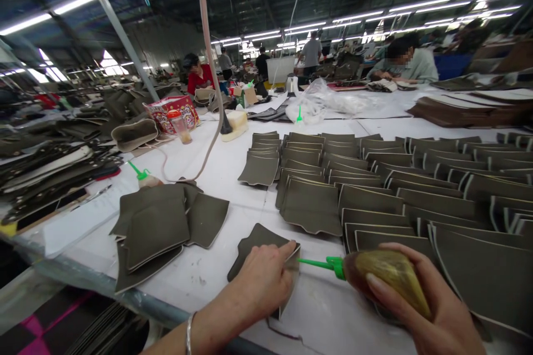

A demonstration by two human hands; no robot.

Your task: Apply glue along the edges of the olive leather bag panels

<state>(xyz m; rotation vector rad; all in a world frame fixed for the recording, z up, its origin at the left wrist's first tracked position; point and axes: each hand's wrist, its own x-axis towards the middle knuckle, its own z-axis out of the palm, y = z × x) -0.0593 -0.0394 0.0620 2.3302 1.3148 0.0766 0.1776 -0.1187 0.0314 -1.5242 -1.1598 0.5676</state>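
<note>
My left hand point(266, 274) lies on a dark olive leather-like panel point(250, 238) on the white table. Its index finger stretches along the panel's right edge and the other fingers curl against the panel, partly hidden. In my right hand point(437, 294) is a squeeze bottle point(389, 274) of yellow-brown liquid, tilted on its side, fingers wrapped round it. The bottle's thin green nozzle points left, its tip close to the panel's edge beside my left hand; whether they touch I cannot tell. A loose pile of similar panels point(158, 224) lies to the left.
Overlapping rows of panels point(310, 205) cover the table's right side. A second green-nozzled bottle point(144, 177) stands behind the left pile. A hose point(212, 66) hangs down near a yellowish block point(235, 125). Farther back, a person point(410, 64) leans over a table.
</note>
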